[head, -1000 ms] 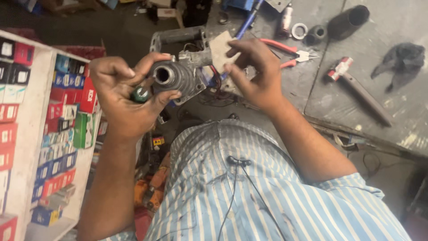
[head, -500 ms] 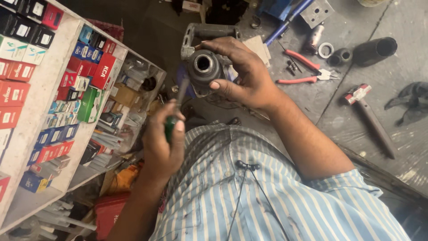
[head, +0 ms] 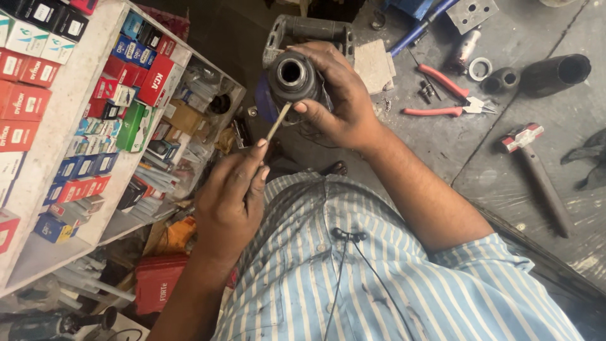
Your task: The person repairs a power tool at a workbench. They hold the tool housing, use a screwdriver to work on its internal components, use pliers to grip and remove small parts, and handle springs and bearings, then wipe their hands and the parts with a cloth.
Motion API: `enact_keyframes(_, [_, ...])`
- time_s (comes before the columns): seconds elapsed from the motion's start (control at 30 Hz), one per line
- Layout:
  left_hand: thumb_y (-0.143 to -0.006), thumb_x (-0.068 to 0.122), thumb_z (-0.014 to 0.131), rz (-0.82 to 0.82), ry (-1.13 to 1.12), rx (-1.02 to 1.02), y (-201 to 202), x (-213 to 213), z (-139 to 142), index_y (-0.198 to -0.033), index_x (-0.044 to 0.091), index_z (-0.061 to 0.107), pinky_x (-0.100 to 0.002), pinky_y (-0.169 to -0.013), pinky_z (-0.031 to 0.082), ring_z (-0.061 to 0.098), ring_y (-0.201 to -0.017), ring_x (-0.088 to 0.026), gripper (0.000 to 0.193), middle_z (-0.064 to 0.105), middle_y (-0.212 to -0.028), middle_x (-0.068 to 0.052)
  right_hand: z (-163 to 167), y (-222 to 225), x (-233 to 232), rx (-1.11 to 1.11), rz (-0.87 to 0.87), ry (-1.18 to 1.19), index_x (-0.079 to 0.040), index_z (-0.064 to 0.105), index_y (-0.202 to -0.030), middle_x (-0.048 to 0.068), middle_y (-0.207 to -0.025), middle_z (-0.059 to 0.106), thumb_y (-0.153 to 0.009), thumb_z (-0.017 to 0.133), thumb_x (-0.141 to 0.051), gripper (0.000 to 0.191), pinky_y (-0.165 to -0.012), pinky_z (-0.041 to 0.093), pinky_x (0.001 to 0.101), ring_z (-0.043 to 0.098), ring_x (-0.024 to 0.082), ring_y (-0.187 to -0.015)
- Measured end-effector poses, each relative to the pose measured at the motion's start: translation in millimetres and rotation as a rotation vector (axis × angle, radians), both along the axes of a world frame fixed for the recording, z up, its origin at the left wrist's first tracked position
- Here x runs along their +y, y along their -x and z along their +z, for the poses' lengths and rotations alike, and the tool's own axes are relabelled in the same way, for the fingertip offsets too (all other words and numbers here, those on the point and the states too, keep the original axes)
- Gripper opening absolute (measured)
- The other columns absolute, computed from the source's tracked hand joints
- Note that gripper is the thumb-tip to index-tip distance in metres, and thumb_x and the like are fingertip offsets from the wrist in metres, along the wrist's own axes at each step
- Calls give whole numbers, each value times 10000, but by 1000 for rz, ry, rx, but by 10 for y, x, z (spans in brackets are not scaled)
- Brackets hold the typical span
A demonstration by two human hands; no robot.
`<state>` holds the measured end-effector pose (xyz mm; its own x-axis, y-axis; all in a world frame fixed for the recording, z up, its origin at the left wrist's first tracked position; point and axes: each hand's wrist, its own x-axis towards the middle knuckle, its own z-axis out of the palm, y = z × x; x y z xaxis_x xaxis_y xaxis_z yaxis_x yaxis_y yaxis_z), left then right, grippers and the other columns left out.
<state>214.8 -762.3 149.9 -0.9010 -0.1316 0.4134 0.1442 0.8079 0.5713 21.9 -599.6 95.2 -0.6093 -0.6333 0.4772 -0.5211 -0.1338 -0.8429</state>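
My right hand [head: 338, 95] grips a dark, round metal housing [head: 291, 77] with an open bore facing the camera, held up in front of my chest. My left hand [head: 230, 199] holds a screwdriver [head: 276, 123] whose thin metal shaft points up, its tip touching the lower edge of the housing. The screwdriver's handle is hidden inside my fist. Below both hands is my blue and white striped shirt with a small clip microphone.
A white shelf unit [head: 69, 107] at left holds several red, blue and green boxes. On the grey floor at right lie red-handled pliers [head: 448, 95], a hammer [head: 536, 170], a black tube [head: 555, 72], a tape roll [head: 481, 68] and a grey metal frame [head: 309, 28] behind the housing.
My left hand has let go of the housing, dropped lower and now angles the screwdriver up to it. My right hand alone holds the housing.
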Motion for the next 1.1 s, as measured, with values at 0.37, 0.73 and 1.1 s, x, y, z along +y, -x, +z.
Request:
enact_keyframes(0.37, [-910, 74, 699, 97, 246, -414, 75, 244, 1115, -1323, 79, 683, -430, -581, 537, 676, -693, -309, 414, 647, -902, -116, -6, -8, 16, -77, 52, 71, -14, 504, -1524, 135, -1431, 551, -1050, 781, -242, 594, -1210, 428, 344, 537, 230, -1375])
enact_keyframes(0.73, [-1023, -8, 686, 155, 64, 25, 151, 405, 215, -1420, 70, 609, -333, -760, 602, 733, -948, -256, 411, 659, -1092, -126, 25, 30, 14, -85, 46, 25, -6, 523, -1517, 131, -1419, 563, -1053, 747, -297, 591, -1215, 415, 352, 535, 237, -1362])
enact_keyframes(1.1, [-1013, 35, 685, 67, -25, -134, 124, 333, 304, -1428, 99, 596, -321, -737, 621, 749, -935, -227, 430, 664, -1110, -111, 157, 135, 53, -12, 76, 3, -40, 533, -1489, 127, -1375, 588, -1062, 703, -435, 606, -1120, 464, 342, 585, 243, -1324])
